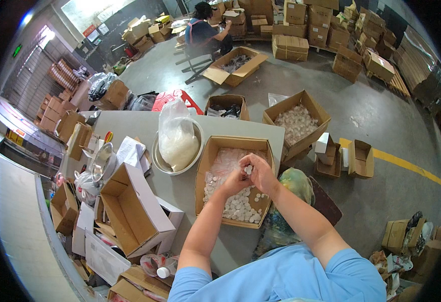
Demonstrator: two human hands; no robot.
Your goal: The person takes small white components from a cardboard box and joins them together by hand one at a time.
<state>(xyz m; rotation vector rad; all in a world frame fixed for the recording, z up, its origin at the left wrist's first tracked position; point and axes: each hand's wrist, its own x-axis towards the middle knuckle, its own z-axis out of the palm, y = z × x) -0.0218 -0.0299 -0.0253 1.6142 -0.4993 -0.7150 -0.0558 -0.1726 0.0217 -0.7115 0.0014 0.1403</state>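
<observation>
Over an open cardboard box (205, 166) on the table, my two hands meet. My right hand (261, 174) is curled, with a few small white discs (248, 170) showing at its fingers. Pressed close beside it is my left hand (234, 183), its fingers bent inward and partly hidden, so what they grip is unclear. A heap of similar white discs (241, 209) lies in the near part of the box. Clear plastic bags (225, 158) lie toward its far side.
Left of the box stands a metal bowl (199, 146) with a bag of white material (177, 146). An empty carton (130, 209) sits farther left. Beyond the table's right edge is a box of clear pieces (297, 123). Another person (204, 32) sits at the back.
</observation>
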